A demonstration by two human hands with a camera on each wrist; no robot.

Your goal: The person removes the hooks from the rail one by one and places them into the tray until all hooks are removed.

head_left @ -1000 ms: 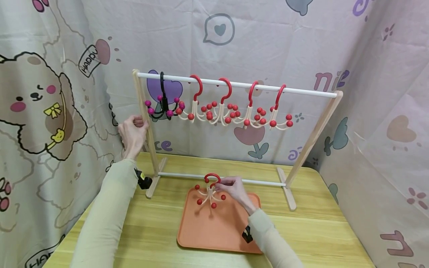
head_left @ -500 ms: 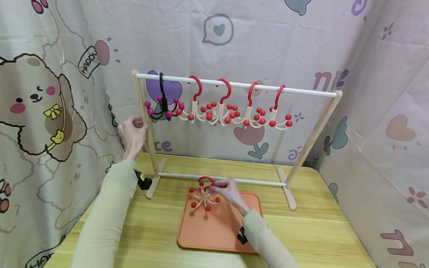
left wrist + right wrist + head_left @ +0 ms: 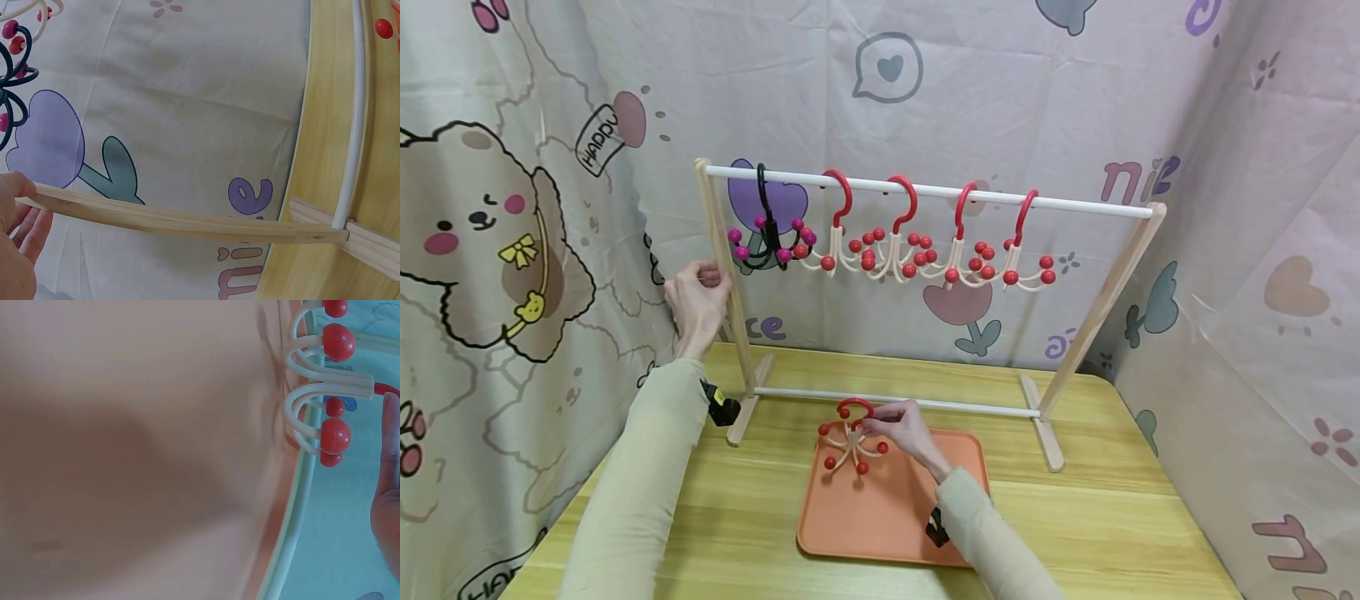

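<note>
My left hand [image 3: 697, 304] grips the left wooden post [image 3: 736, 321] of a hanging rack, thumb on one face and fingers on the other in the left wrist view. Low over the back left of an orange tray [image 3: 887, 517], my right hand [image 3: 901, 429] pinches the red hook of a cream claw hanger [image 3: 852, 442] with red ball tips. In the right wrist view that claw hanger [image 3: 347, 386] shows its curved arms near the tray rim; whether it touches the tray I cannot tell. Only the thumb [image 3: 389, 444] of that hand shows there.
From the rack's white top rod [image 3: 1067, 202] hang a black claw hanger [image 3: 772, 237] with magenta balls, at the left, and several red-hooked ones, such as the rightmost claw hanger [image 3: 1012, 257]. A lower white rod [image 3: 970, 407] runs behind the tray. Patterned curtains [image 3: 1262, 333] surround the wooden table [image 3: 1120, 500].
My right hand has moved left and slightly toward me, carrying the claw hanger. The black hanger on the rod has swung a little. My left hand stays on the post.
</note>
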